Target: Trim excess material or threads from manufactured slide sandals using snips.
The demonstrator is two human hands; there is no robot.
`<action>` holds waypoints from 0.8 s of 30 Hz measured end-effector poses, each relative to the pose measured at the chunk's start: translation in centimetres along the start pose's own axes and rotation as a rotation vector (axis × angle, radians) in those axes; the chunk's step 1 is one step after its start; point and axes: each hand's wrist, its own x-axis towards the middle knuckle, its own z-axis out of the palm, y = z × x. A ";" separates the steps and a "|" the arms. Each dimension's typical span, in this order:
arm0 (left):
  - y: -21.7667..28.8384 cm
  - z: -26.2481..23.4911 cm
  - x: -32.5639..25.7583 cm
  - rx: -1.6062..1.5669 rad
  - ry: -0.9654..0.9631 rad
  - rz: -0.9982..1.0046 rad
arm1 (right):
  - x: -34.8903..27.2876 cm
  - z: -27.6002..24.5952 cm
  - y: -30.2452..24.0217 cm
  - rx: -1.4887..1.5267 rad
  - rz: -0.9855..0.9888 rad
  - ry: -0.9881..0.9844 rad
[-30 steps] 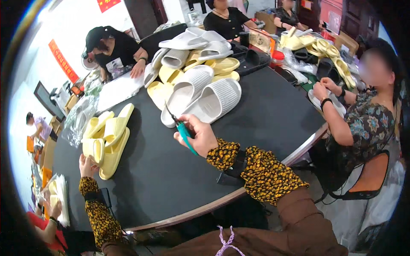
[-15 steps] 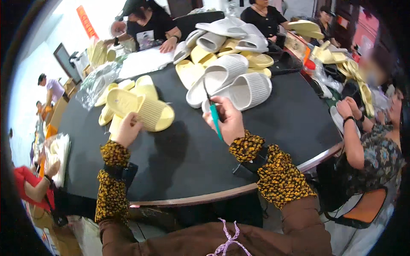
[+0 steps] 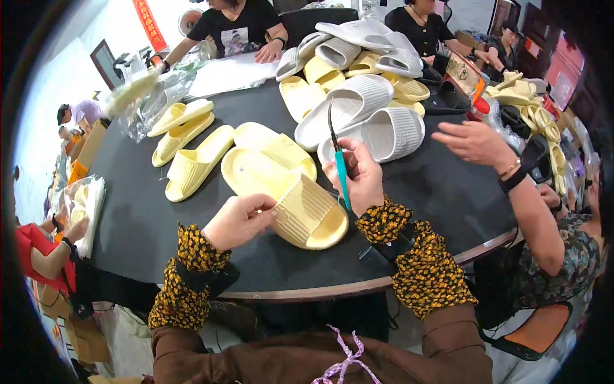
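My left hand (image 3: 240, 221) pinches the side of a ribbed yellow slipper (image 3: 310, 214) just in front of me. That slipper partly covers another yellow slipper (image 3: 256, 136) behind it. In my right hand (image 3: 359, 176) is a slim tool with a teal handle (image 3: 341, 179) and a thin, dark, pointed tip directed upward; its exact kind cannot be made out. Beyond the right hand lies a pair of grey slippers, the nearer one (image 3: 393, 134) resting against the other (image 3: 345, 105). To the left, several yellow slippers (image 3: 198, 163) lie on the table.
On the dark round table (image 3: 256, 269), grey and yellow slippers (image 3: 358, 48) are piled at the back. A co-worker's hand (image 3: 476, 144) reaches over from the right. White sheets (image 3: 227, 83) lie before another person at the back, whose other arm extends toward a blurred yellow slipper (image 3: 134, 89).
My left hand has moved right with a yellow slipper, now lower and nearer the right hand. The right-hand co-worker's arm has come over the table. The tool stays in my right hand.
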 end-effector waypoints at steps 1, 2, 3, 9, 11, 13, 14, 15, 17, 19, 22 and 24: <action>0.6 0.1 -0.3 -0.014 -0.012 -0.054 | 0.0 -0.2 0.2 -0.008 -0.011 0.000; 0.9 0.1 -0.6 -0.019 -0.020 -0.057 | 0.1 -0.3 0.3 -0.012 -0.003 0.004; 1.1 0.0 -0.8 -0.016 0.009 -0.095 | 0.1 -0.4 0.5 -0.028 0.008 0.007; -0.8 -1.3 -2.6 0.034 0.240 -0.142 | 0.5 -0.1 0.4 -0.065 -0.020 0.009; -1.4 -1.5 -2.8 0.057 0.296 -0.181 | 0.5 -0.2 0.5 -0.079 -0.028 0.012; -2.3 -1.8 -2.8 0.068 0.315 -0.184 | 0.4 -0.2 0.6 -0.104 -0.026 0.018; -2.8 -1.9 -2.9 0.082 0.342 -0.189 | 0.4 -0.1 0.5 -0.096 -0.025 0.009; -3.4 -2.0 -3.0 0.038 0.350 -0.164 | 0.4 0.1 0.4 -0.087 -0.024 0.000; -3.0 -1.9 -2.7 0.048 0.348 -0.162 | 0.4 -0.1 0.4 -0.124 -0.030 0.016; -2.6 -2.0 -2.3 0.050 0.360 -0.181 | 0.3 -0.1 0.2 -0.119 -0.016 0.020; -2.3 -2.1 -1.7 0.062 0.343 -0.178 | 0.3 -0.2 0.6 -0.097 -0.051 0.029; -2.8 -2.1 -1.3 0.089 0.354 -0.129 | 0.3 -0.4 0.4 -0.144 -0.058 0.023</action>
